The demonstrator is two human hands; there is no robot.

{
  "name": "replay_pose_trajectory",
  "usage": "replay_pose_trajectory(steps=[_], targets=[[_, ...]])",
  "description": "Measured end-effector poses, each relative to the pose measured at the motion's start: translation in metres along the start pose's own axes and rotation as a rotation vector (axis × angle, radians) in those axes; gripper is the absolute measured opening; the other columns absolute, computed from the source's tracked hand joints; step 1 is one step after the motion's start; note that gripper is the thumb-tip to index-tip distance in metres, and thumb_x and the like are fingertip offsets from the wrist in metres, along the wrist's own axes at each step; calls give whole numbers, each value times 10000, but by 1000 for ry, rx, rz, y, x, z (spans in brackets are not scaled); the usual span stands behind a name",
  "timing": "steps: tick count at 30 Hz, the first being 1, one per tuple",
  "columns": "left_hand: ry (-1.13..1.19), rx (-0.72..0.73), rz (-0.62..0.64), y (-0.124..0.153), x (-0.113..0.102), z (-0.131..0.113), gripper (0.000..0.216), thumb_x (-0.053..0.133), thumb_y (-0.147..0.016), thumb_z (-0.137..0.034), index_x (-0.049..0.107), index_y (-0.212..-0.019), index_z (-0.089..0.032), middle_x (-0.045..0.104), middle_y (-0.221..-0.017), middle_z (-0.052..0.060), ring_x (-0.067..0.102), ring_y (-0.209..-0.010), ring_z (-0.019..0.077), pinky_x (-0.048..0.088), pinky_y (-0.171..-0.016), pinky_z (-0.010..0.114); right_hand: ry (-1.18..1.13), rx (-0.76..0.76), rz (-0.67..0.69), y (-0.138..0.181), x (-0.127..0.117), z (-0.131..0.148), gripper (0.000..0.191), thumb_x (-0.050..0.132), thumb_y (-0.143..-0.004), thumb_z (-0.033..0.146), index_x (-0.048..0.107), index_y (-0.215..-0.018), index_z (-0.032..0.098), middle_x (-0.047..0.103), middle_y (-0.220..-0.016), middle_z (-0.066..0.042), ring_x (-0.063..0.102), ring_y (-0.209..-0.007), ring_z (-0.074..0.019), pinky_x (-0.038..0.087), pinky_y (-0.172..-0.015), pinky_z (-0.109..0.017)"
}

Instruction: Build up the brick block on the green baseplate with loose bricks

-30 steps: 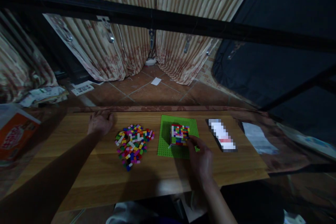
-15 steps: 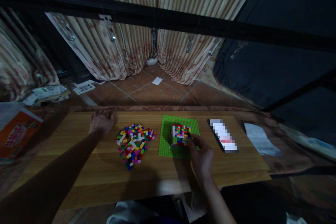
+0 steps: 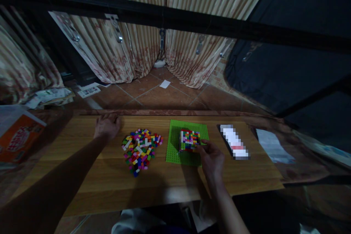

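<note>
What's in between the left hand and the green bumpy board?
In the head view, loose colourful bricks lie between the left hand and the green board.

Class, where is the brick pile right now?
In the head view, the brick pile lies left of centre on the table, between the left hand and the green plate.

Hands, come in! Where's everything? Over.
Right-hand grip at right edge of brick build. Left-hand grip on table. Build on green baseplate. Loose bricks left, off baseplate.

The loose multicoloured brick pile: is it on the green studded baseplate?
No, the pile lies on the brown wooden table, left of the baseplate.
</note>
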State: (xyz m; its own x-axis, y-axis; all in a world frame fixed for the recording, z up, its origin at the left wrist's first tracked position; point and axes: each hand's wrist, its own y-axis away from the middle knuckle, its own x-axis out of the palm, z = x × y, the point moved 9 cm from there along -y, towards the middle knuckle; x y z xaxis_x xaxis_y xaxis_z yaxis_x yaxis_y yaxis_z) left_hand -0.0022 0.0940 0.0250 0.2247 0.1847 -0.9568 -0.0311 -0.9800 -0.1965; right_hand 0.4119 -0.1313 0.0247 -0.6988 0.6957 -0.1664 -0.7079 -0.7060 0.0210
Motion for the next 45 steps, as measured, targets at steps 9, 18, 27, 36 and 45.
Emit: replay_pose_trajectory(steps=[9,18,27,36,45], targets=[[-22,-21,12,1,-4,-3,425,392,-906,-356,619,-1187,-132,598,-1301,174,486,-1237,360,361,-1048,526,65,-6,-10,1,0,5,376,723,-661,387,672,-935,134,718,-652,-49,676,-596,-210,502,-538,-290],[-74,-20,-17,3,-2,-1,467,355,-909,-383,628,-1199,-141,624,-1281,150,508,-1224,324,370,-1043,468,80,-32,-62,14,-10,-2,463,702,-728,451,668,-1055,124,746,-801,-108,697,-738,-252,517,-654,-344],[-72,-39,-25,4,0,0,441,383,-895,-373,637,-1190,-167,633,-1278,127,511,-1223,322,367,-1035,459,326,-595,334,102,62,42,163,554,-911,281,704,-958,238,732,-936,-59,670,-868,-214,511,-794,-360],[-45,-38,-30,3,2,3,448,385,-901,-378,629,-1204,-157,623,-1293,135,498,-1238,330,353,-1050,474,384,-683,569,143,128,31,147,560,-900,188,696,-898,244,687,-877,-37,618,-843,-202,474,-780,-330],[-51,-34,-29,3,1,1,419,394,-903,-367,638,-1176,-163,635,-1271,128,504,-1233,324,359,-1045,462,509,-740,548,147,145,28,85,617,-874,192,681,-839,237,658,-848,-33,564,-845,-222,423,-770,-343]])
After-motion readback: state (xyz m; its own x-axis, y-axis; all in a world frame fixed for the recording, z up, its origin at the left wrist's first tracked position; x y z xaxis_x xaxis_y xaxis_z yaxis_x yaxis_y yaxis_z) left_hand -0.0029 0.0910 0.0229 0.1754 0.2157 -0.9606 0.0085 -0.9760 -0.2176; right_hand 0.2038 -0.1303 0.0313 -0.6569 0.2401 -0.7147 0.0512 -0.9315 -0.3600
